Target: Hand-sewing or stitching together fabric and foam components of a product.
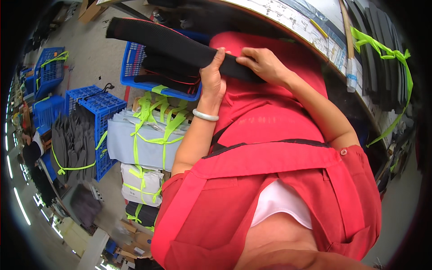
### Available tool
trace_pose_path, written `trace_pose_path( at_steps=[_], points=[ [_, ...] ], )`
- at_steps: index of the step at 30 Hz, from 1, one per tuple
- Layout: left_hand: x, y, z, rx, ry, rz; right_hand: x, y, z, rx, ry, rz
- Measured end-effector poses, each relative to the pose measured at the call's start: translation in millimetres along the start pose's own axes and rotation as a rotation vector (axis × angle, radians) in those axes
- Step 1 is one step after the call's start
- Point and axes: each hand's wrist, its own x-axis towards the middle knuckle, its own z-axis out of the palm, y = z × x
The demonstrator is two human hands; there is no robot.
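Observation:
A long black strip of ribbed fabric with red edging (166, 42) stretches from the upper left across my lap. My left hand (213, 74) is closed round it near its middle, thumb on top. Close to its right end, the fingers of my right hand (263, 63) pinch the strip from above. The strip's far left end sticks out past my left hand, over a blue plastic crate (130, 63). More black pieces with red edges (168, 72) lie folded inside that crate. Beneath the strip is my red apron (270, 108).
Bundles tied with yellow-green straps, one of them light grey fabric (123, 139), stand left of me. Another blue crate (101, 96) is beyond them, by dark grey pieces (74, 144). At the upper right, a worktable (292, 22) bears a strapped stack of dark strips (378, 49).

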Motion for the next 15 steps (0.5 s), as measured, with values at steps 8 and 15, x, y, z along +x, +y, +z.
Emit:
trace_pose_path(
  at_steps=[8, 15],
  points=[
    [-4, -5, -3, 0.105, 0.036, 0.176, 7, 19, -5, -0.074, -0.017, 0.020],
    [-2, 10, 0, 0.105, 0.009, 0.137, 12, 14, -9, 0.006, -0.004, 0.040]
  ],
)
